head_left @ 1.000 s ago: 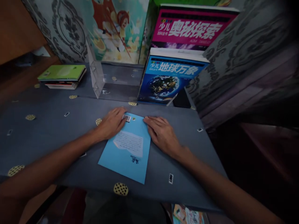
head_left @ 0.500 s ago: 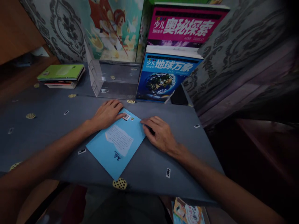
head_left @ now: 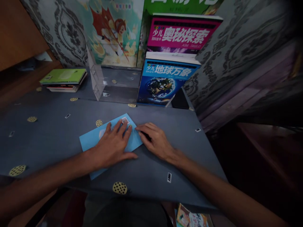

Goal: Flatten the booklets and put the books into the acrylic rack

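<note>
1. Location: the thin blue book [head_left: 88, 138] lies flat and askew on the surface [head_left: 148, 179], in front of the clear stand [head_left: 118, 94], barcode [head_left: 125, 120] upward.
2. Left grip: the left hand [head_left: 111, 145] is spread palm-down over the cover, fingers extended, clasping nothing.
3. Right grip: the right hand [head_left: 155, 137] has curled fingers, tips at the book's right edge. Whether they pinch it cannot be told.
4. Handling: judged light and flexible; the cover is probably smooth and liable to slide or pivot under uneven pressure. Corners may crease.
5. Hold point: raise one edge, then pinch all pages together near mid-edge, thumb above, fingers below. Avoid lifting by the cover alone.
</note>
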Action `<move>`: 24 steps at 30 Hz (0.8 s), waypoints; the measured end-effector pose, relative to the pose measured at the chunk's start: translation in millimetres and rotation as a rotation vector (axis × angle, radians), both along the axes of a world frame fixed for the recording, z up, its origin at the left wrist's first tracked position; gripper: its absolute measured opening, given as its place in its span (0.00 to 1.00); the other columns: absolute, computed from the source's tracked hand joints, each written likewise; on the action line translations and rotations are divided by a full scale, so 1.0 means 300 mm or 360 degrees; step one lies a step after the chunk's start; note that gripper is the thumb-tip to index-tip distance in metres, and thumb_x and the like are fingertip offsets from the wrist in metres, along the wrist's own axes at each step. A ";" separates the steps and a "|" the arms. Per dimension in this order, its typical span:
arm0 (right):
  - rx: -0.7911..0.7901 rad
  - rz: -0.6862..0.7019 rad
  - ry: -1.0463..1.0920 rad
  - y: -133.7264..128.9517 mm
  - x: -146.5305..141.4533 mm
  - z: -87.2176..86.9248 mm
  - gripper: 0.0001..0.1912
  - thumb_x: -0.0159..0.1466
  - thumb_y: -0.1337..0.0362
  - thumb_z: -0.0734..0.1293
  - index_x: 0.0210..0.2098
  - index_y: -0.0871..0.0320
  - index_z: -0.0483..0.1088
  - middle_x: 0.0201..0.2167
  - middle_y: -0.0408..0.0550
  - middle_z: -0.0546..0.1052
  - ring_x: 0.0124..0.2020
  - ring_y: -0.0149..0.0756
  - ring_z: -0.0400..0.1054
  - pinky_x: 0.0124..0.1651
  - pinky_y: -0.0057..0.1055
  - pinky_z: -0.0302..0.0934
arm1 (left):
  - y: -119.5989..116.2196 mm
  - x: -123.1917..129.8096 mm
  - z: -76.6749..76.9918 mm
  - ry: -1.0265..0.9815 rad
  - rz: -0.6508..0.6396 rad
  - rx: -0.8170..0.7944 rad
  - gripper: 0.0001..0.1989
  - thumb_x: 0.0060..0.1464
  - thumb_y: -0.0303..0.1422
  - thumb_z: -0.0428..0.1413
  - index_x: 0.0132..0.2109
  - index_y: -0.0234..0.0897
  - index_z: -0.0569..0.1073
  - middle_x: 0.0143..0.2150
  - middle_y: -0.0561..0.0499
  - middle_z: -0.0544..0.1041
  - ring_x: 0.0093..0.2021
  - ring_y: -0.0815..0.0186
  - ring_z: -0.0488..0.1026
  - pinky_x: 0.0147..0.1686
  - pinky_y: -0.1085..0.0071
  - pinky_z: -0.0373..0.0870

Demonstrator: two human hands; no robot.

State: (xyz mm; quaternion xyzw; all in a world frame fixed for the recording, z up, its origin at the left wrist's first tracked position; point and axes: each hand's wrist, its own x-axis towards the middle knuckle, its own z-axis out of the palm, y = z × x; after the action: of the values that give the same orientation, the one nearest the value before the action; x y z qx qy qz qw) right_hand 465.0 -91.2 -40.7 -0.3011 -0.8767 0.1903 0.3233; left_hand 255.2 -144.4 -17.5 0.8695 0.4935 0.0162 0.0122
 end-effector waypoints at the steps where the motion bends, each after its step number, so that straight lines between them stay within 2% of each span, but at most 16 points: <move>1: -0.0010 0.0033 0.0005 0.010 -0.003 -0.002 0.15 0.70 0.69 0.60 0.51 0.58 0.75 0.45 0.55 0.80 0.47 0.43 0.73 0.50 0.44 0.70 | -0.008 -0.001 -0.003 0.0016 -0.0012 -0.0034 0.48 0.59 0.65 0.42 0.71 0.29 0.57 0.73 0.26 0.54 0.73 0.34 0.48 0.65 0.34 0.52; 5: -0.0022 0.0174 -0.0018 0.073 -0.031 -0.018 0.17 0.72 0.68 0.59 0.55 0.58 0.74 0.54 0.56 0.78 0.54 0.44 0.71 0.57 0.50 0.67 | -0.009 -0.008 0.001 0.0073 -0.0043 -0.0136 0.46 0.62 0.60 0.44 0.72 0.28 0.53 0.74 0.26 0.51 0.74 0.35 0.44 0.65 0.33 0.50; 8: -0.0049 0.0210 -0.0063 0.139 -0.063 -0.031 0.17 0.72 0.67 0.59 0.56 0.57 0.73 0.58 0.55 0.76 0.59 0.43 0.69 0.61 0.50 0.64 | 0.002 -0.021 0.008 0.0040 -0.0081 -0.0144 0.43 0.64 0.58 0.44 0.73 0.30 0.52 0.74 0.28 0.51 0.75 0.37 0.44 0.67 0.36 0.49; 14: -0.0053 0.0176 -0.0119 0.258 -0.113 -0.044 0.18 0.71 0.68 0.59 0.56 0.58 0.74 0.56 0.55 0.78 0.60 0.43 0.68 0.63 0.48 0.62 | 0.041 -0.094 0.031 0.0017 -0.0240 -0.0232 0.39 0.65 0.53 0.46 0.74 0.35 0.49 0.76 0.33 0.48 0.76 0.47 0.41 0.70 0.44 0.47; 18: -0.0079 0.0129 -0.0075 0.265 -0.111 -0.046 0.18 0.72 0.66 0.59 0.56 0.55 0.74 0.56 0.52 0.78 0.59 0.41 0.69 0.63 0.48 0.62 | 0.081 -0.151 0.052 -0.0013 -0.0358 -0.0299 0.38 0.66 0.50 0.48 0.74 0.40 0.47 0.77 0.39 0.45 0.77 0.52 0.40 0.71 0.49 0.45; 24: -0.0110 0.0110 -0.0067 0.209 -0.075 -0.047 0.20 0.72 0.67 0.58 0.59 0.53 0.72 0.62 0.52 0.74 0.65 0.43 0.65 0.66 0.53 0.58 | 0.119 -0.190 0.064 -0.0013 -0.0426 -0.0400 0.36 0.67 0.49 0.47 0.75 0.43 0.46 0.78 0.43 0.42 0.77 0.54 0.40 0.73 0.49 0.40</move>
State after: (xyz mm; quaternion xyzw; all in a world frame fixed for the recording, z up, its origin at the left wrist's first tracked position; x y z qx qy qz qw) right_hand 442.6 -28.4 -54.7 -0.2856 -0.8861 0.2250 0.2875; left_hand 198.1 -108.5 1.6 0.9190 0.3715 -0.0438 0.1249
